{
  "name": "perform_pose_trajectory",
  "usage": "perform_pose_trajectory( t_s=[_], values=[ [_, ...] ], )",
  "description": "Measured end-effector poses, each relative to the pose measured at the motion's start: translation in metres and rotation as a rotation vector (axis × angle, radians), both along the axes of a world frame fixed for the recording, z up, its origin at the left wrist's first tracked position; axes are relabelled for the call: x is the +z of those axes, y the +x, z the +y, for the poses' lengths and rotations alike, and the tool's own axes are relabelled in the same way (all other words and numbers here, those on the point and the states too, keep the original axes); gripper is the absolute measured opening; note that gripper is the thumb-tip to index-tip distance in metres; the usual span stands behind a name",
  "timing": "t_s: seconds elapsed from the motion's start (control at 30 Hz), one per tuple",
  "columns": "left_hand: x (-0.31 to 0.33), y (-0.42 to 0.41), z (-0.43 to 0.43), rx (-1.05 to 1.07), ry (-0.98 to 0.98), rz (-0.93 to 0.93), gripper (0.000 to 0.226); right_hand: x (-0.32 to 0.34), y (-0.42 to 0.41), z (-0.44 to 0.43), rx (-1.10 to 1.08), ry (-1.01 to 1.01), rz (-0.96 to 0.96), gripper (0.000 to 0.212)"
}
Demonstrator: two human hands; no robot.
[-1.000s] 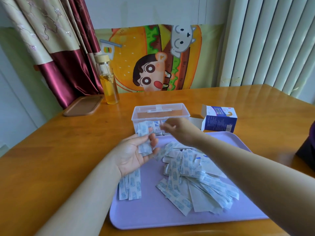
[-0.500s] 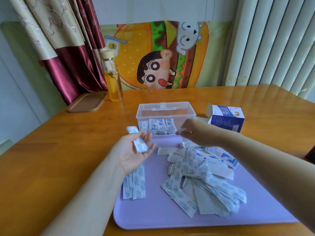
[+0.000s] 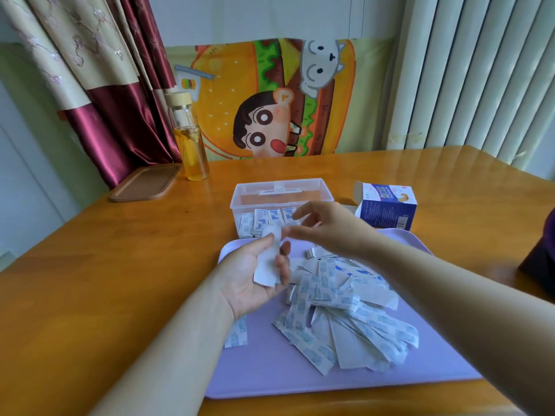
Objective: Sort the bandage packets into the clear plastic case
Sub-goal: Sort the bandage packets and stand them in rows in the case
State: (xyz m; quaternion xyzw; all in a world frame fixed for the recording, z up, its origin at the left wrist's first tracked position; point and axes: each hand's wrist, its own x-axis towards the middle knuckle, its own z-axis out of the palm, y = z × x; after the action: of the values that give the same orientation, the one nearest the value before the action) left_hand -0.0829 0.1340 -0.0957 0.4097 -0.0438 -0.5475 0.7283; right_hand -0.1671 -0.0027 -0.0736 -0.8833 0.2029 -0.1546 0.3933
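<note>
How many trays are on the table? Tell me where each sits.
2. The purple tray lies nearest, under the loose bandage packets; the brown tray sits far left, beside the glass bottle. None appears hidden.

Packets [image 3: 345, 310] heaped on tray [image 3: 270, 373]; some stand in case [image 3: 240, 202].

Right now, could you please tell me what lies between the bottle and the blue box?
The clear case stands there, as the head view shows.
</note>
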Motion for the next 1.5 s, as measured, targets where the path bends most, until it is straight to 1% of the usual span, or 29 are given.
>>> perform_pose_trajectory(
  t_s=[0.07, 0.1, 0.13, 0.17, 0.23, 0.27, 0.3, 0.33, 0.37, 0.43, 0.47, 0.6, 0.67, 0.73, 0.8, 0.83, 0.87, 0.93, 1.0, 1.03, 1.07, 1.1, 1.2, 1.27, 1.3, 1.37, 1.4, 1.43, 1.5],
  values=[
    [-0.004, 0.008, 0.005, 0.017, 0.034, -0.046, 0.021, -0.005, -0.007, -0.014, -0.023, -0.184, 0.227, 0.052],
    [-0.007, 0.01, 0.007, 0.01, 0.077, -0.126, 0.021, -0.01, -0.01, -0.018, -0.019, -0.278, 0.363, 0.057],
    [-0.008, 0.011, 0.008, -0.011, 0.146, -0.259, 0.021, -0.016, -0.012, -0.019, -0.005, -0.336, 0.474, 0.061],
    [-0.009, 0.011, 0.008, -0.055, 0.248, -0.454, 0.021, -0.022, -0.014, -0.019, 0.01, -0.354, 0.536, 0.063],
    [-0.01, 0.008, 0.006, -0.226, 0.487, -0.962, 0.027, -0.027, -0.014, -0.019, 0.011, -0.327, 0.552, 0.062],
    [-0.01, 0.004, 0.004, -0.335, 0.572, -1.196, 0.03, -0.027, -0.014, -0.019, 0.002, -0.307, 0.547, 0.061],
    [-0.012, 0.001, 0.002, -0.411, 0.623, -1.374, 0.03, -0.026, -0.013, -0.019, -0.005, -0.289, 0.547, 0.06],
    [-0.012, -0.005, 0.0, -0.447, 0.645, -1.482, 0.027, -0.025, -0.014, -0.02, -0.008, -0.276, 0.552, 0.059],
    [-0.013, -0.01, -0.001, -0.467, 0.662, -1.541, 0.025, -0.025, -0.014, -0.021, -0.007, -0.267, 0.561, 0.058],
    [-0.018, -0.017, -0.006, -0.49, 0.69, -1.622, 0.024, -0.026, -0.017, -0.023, -0.005, -0.246, 0.556, 0.056],
    [-0.021, -0.019, -0.008, -0.493, 0.694, -1.63, 0.027, -0.026, -0.019, -0.025, -0.008, -0.234, 0.542, 0.054],
    [-0.022, -0.015, -0.012, -0.487, 0.662, -1.593, 0.023, -0.024, -0.027, -0.036, -0.049, -0.19, 0.466, 0.043],
    [-0.017, -0.014, -0.01, -0.47, 0.65, -1.563, 0.028, -0.023, -0.03, -0.043, -0.08, -0.192, 0.424, 0.035],
    [-0.013, -0.008, -0.006, -0.43, 0.633, -1.489, 0.03, -0.018, -0.033, -0.048, -0.105, -0.201, 0.366, 0.03],
    [-0.009, 0.001, -0.001, -0.371, 0.628, -1.396, 0.023, -0.01, -0.035, -0.052, -0.133, -0.178, 0.278, 0.026],
    [-0.007, 0.004, 0.001, -0.327, 0.61, -1.31, 0.019, -0.005, -0.036, -0.053, -0.162, -0.138, 0.221, 0.023],
    [-0.007, 0.007, 0.002, -0.269, 0.566, -1.179, 0.013, 0.0, -0.036, -0.053, -0.182, -0.064, 0.162, 0.021],
    [-0.004, 0.007, 0.001, -0.138, 0.412, -0.826, 0.007, 0.009, -0.036, -0.045, -0.142, 0.19, 0.057, 0.019],
    [0.0, -0.001, 0.0, -0.093, 0.231, -0.483, 0.015, 0.013, -0.032, -0.03, -0.028, 0.459, -0.005, 0.017],
    [0.002, -0.006, -0.001, -0.086, 0.169, -0.369, 0.019, 0.012, -0.028, -0.021, 0.023, 0.532, -0.018, 0.015],
    [0.003, -0.011, -0.003, -0.081, 0.142, -0.297, 0.021, 0.01, -0.024, -0.012, 0.054, 0.547, -0.024, 0.013],
    [0.003, -0.014, -0.004, -0.077, 0.133, -0.244, 0.022, 0.006, -0.019, -0.004, 0.063, 0.509, -0.024, 0.013],
    [0.0, -0.02, -0.005, -0.107, 0.099, -0.065, 0.03, -0.007, -0.007, 0.013, -0.004, 0.252, -0.041, 0.014],
    [-0.003, -0.02, -0.003, -0.108, 0.068, 0.018, 0.042, -0.01, -0.005, 0.016, -0.022, 0.208, -0.084, 0.016],
    [-0.005, -0.02, -0.002, -0.088, 0.06, 0.033, 0.044, -0.01, -0.005, 0.017, -0.014, 0.194, -0.096, 0.017],
    [-0.007, -0.017, -0.001, -0.029, 0.043, 0.008, 0.031, -0.009, -0.007, 0.014, -0.014, 0.11, -0.074, 0.022],
    [-0.007, -0.015, 0.0, 0.012, 0.031, -0.016, 0.023, -0.006, -0.01, 0.011, -0.008, 0.02, -0.017, 0.026],
    [-0.007, -0.011, 0.001, 0.056, 0.017, -0.033, 0.019, -0.004, -0.014, 0.008, 0.019, -0.097, 0.099, 0.032],
    [-0.008, -0.004, 0.003, 0.127, -0.001, -0.026, 0.02, -0.002, -0.025, 0.006, 0.142, -0.353, 0.439, 0.044]
  ],
)
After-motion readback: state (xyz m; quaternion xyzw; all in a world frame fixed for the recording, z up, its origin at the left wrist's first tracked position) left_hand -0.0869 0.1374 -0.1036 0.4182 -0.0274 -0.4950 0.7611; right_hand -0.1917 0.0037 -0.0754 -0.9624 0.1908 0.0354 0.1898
